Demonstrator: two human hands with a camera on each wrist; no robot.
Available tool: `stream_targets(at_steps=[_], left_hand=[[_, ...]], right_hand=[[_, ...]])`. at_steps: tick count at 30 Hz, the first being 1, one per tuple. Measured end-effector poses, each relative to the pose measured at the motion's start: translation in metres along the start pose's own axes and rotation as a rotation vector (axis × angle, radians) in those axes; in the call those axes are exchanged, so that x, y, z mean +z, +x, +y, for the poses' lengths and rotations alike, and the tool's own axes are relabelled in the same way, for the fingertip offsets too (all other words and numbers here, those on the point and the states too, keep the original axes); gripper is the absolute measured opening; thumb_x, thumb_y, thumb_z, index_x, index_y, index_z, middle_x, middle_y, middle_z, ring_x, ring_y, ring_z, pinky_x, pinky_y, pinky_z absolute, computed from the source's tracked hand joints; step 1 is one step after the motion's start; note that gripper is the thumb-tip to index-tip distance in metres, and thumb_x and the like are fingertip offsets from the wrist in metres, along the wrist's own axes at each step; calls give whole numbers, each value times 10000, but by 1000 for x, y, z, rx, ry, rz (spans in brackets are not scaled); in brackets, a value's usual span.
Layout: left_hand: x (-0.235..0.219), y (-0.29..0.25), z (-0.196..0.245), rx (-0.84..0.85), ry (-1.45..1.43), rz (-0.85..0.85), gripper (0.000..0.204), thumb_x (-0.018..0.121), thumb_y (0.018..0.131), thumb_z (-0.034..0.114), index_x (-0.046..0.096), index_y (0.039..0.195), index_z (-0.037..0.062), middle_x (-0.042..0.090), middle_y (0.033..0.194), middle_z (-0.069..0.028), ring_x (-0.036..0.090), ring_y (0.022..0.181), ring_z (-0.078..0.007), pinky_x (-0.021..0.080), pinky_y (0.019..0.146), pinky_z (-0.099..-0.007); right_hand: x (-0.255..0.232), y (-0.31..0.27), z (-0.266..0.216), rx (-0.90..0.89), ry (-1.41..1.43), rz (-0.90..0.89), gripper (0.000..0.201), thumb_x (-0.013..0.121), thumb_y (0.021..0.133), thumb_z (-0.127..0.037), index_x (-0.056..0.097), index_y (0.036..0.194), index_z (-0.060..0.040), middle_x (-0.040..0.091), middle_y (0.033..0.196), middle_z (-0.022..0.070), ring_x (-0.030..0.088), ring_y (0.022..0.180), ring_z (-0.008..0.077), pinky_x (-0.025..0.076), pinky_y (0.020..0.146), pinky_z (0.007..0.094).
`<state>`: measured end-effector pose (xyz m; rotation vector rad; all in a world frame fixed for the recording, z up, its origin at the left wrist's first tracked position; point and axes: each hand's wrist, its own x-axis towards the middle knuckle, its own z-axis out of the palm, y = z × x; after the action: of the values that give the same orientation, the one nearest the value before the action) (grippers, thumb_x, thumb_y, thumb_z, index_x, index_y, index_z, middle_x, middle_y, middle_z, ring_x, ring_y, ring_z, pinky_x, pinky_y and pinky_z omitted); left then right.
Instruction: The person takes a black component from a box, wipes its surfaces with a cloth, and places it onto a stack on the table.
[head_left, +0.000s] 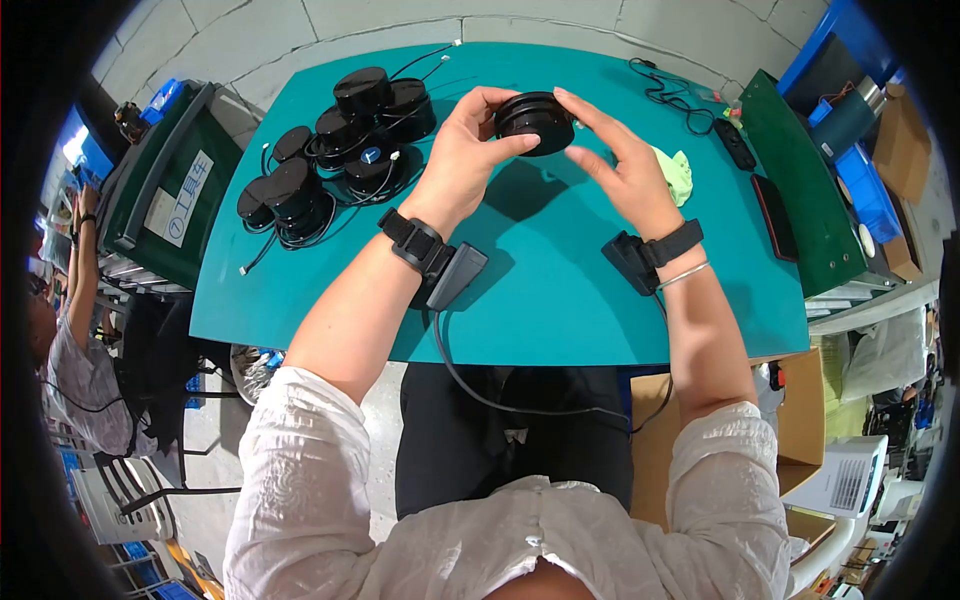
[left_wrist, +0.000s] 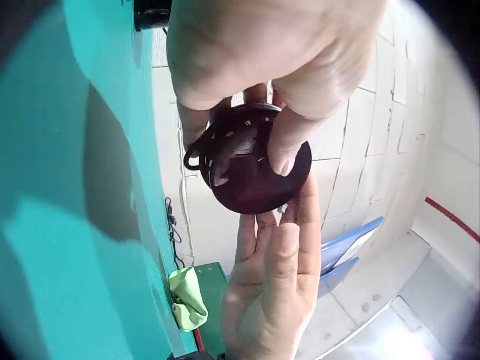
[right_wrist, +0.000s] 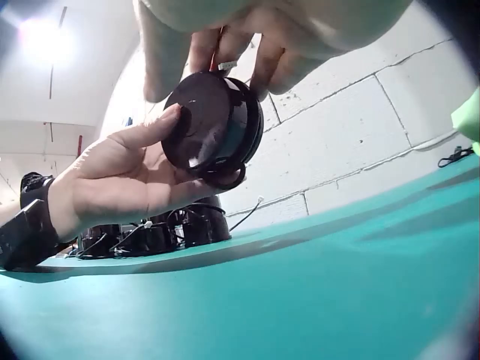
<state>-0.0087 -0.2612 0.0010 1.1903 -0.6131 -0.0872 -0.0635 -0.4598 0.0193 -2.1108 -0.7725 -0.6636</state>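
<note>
A black round unit [head_left: 533, 122] with a stepped rim is held up over the table. My left hand [head_left: 462, 150] grips it, thumb on the flat face and fingers behind; the left wrist view shows the thumb pressed on the glossy disc [left_wrist: 247, 176]. A black cable loop [left_wrist: 193, 159] sticks out at its side. My right hand [head_left: 628, 165] reaches to the unit's other edge, fingers extended along it and the thumb standing apart from the face. By those fingers the right wrist view shows a small white connector [right_wrist: 226, 66] with a red wire.
Several similar black round units [head_left: 345, 130] with cables are clustered at the table's left. To the right lie a light green cloth [head_left: 676, 176], a black cable [head_left: 670, 90], a power strip [head_left: 735, 145] and a dark phone-like slab [head_left: 774, 217]. Green cabinets [head_left: 165, 190] flank the teal table [head_left: 540, 320].
</note>
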Motion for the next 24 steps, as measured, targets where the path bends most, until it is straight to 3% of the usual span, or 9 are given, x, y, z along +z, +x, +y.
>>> stream_targets(at_steps=[6,11,13,16,18,19,20,22,24], left_hand=[[4,-1,1,31,83,-12,441,721,756,-67,536,1149,14,581,1092,-62,559,1015,-149,478,902,-288],[5,-4,-1,21,5,4,424,714,786,-35,525,1162,18,561,1136,-71,566,1034,-161,504,878,-323],[5,-5,2,-131,-90,-16,356,683,860,69,513,1167,8,546,1168,-81,573,1050,-183,521,882,-387],[11,-6,1,-280,-282,-29,310,616,932,209,529,1139,-5,563,1140,-88,578,1058,-203,520,892,-439],[3,-3,7,-344,-282,-53,329,591,947,250,539,1140,-11,571,1137,-95,579,1063,-211,518,893,-447],[0,-1,10,-406,-281,-77,357,567,961,291,548,1142,-16,579,1134,-101,581,1067,-218,515,893,-456],[-1,-2,13,-415,-96,-62,375,550,967,299,559,1175,-13,602,1123,-108,595,1037,-207,520,874,-430],[-12,3,6,-403,-28,-104,376,550,967,290,557,1190,-13,609,1118,-107,607,1008,-200,523,864,-407],[-13,2,8,-451,-27,-125,357,556,963,254,562,1200,-12,639,1054,-103,640,912,-180,535,798,-330]], right_hand=[[1,-3,-2,-1,-273,97,443,617,907,-186,529,1336,-121,527,1374,65,548,1196,265,479,956,354],[8,-2,2,-18,-221,71,500,632,903,-236,493,1365,-103,489,1394,122,525,1213,291,462,972,365],[10,-2,1,-11,-192,81,527,638,901,-257,479,1376,-94,488,1384,147,521,1209,306,457,976,369],[9,-4,6,64,-36,78,559,630,911,-296,453,1394,-76,511,1327,177,524,1188,313,448,977,354],[9,-6,11,240,111,37,522,605,932,-280,464,1385,-60,535,1282,156,542,1151,269,453,954,335],[9,-7,13,242,112,37,522,605,932,-280,464,1385,-60,535,1282,156,542,1151,269,453,954,335],[11,-7,13,282,186,34,501,596,937,-277,482,1369,-50,563,1238,146,553,1130,249,450,952,328],[13,-7,15,319,262,22,482,588,942,-273,500,1353,-39,592,1195,136,565,1109,228,447,950,320],[14,-7,17,527,542,-11,411,579,946,-284,593,1235,7,652,1019,101,613,947,192,484,859,314]])
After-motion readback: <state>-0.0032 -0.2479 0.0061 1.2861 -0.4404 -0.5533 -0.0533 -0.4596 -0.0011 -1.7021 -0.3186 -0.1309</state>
